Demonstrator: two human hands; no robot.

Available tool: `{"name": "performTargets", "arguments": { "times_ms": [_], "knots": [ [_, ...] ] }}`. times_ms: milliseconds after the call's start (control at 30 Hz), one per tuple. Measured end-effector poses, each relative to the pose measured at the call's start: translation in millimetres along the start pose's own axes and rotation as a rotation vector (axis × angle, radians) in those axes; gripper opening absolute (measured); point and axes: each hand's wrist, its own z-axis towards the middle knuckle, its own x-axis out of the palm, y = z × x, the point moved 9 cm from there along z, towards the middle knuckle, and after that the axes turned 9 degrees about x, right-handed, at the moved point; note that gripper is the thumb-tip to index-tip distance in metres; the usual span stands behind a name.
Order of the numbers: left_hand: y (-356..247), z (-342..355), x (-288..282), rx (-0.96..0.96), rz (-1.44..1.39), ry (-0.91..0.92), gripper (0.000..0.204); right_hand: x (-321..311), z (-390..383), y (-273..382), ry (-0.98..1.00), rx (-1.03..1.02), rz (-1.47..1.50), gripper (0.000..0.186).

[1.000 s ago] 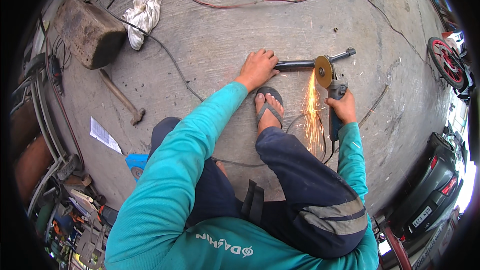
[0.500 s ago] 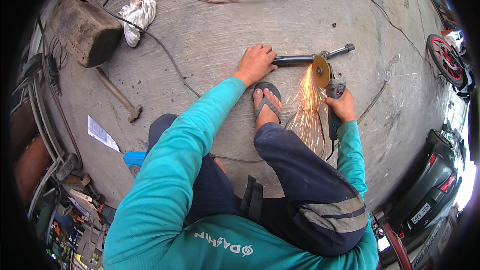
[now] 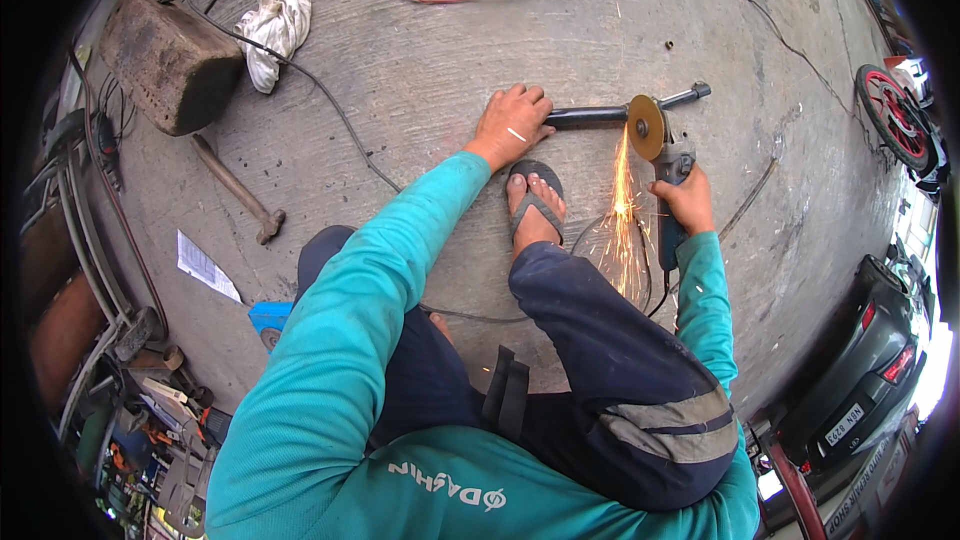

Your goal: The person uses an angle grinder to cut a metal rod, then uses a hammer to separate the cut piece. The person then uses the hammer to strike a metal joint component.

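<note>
My right hand (image 3: 688,202) is wrapped round the body of an angle grinder (image 3: 679,162), its cord trailing down toward me. The gold-coloured disc (image 3: 650,127) meets a black metal tube (image 3: 588,117), and orange sparks (image 3: 624,190) stream from the contact toward me. The tube lies roughly crosswise on the floor; a thinner rod with a knobbed end (image 3: 690,95) shows beyond the disc on the right. My left hand (image 3: 512,127) grips the tube's left end, fingers curled over it; that end is hidden. The disc hides the exact contact spot.
My sandalled foot (image 3: 536,202) is close left of the sparks. Left on the concrete floor are a hammer (image 3: 238,188), a heavy block (image 3: 172,60), a white cloth (image 3: 285,15) and a paper sheet (image 3: 207,265). A dark cable (image 3: 340,115) crosses the floor. A car (image 3: 865,370) stands right.
The grinder disc has shifted slightly right and turned a little on the tube. The spark stream is narrower than before. My left hand keeps its place.
</note>
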Motion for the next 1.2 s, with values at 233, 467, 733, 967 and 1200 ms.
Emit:
{"name": "performTargets", "arguments": {
  "times_ms": [233,467,733,967,1200],
  "knots": [
    [-1,0,-1,0.009,-0.002,-0.009,0.033,-2,3,1,0.021,0.086,-0.061,0.053],
    [0,-1,-1,0.011,-0.007,-0.02,0.033,0,3,-4,0.046,0.074,-0.036,0.056],
    [1,0,-1,-0.009,0.001,0.012,0.033,1,1,-7,0.064,0.11,-0.048,0.055],
    [0,-1,0,-0.002,-0.008,-0.004,0.034,2,-5,-15,0.069,0.092,-0.035,0.05],
    [0,-1,-1,0.002,-0.004,-0.014,0.033,-1,-10,-6,0.031,0.051,-0.085,0.049]
  ]
}}
